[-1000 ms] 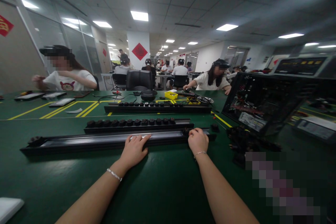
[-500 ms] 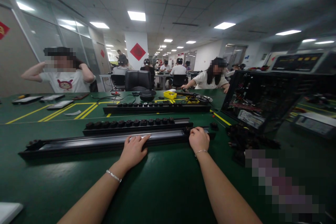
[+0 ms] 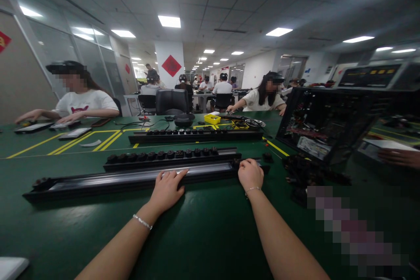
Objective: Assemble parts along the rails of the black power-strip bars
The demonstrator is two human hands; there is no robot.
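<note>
A long black rail [image 3: 108, 178] with a shiny silver channel lies across the green table in front of me. My left hand [image 3: 168, 190] rests on its middle, fingers spread over the near edge. Near the rail's right end, my right hand [image 3: 250, 176] has its fingers curled round a small black fitting [image 3: 235, 164], mostly covered by them. Dark pieces [image 3: 41, 182] sit in the rail's left end. Just behind lies a second black rail [image 3: 131, 164], carrying a row of round black fittings. One loose black fitting [image 3: 267, 157] stands right of it.
Farther back lie a third rail [image 3: 197, 137] and a yellow box [image 3: 212, 118]. On the right are an open computer case [image 3: 315, 127] and a dark heap of parts [image 3: 308, 173]. Co-workers sit across the table; another person's hand [image 3: 402, 156] shows at the right edge.
My right hand has shifted very slightly right; my left hand stays put. The co-worker at left has lowered both hands from the head to the table. A hand has appeared at the right edge.
</note>
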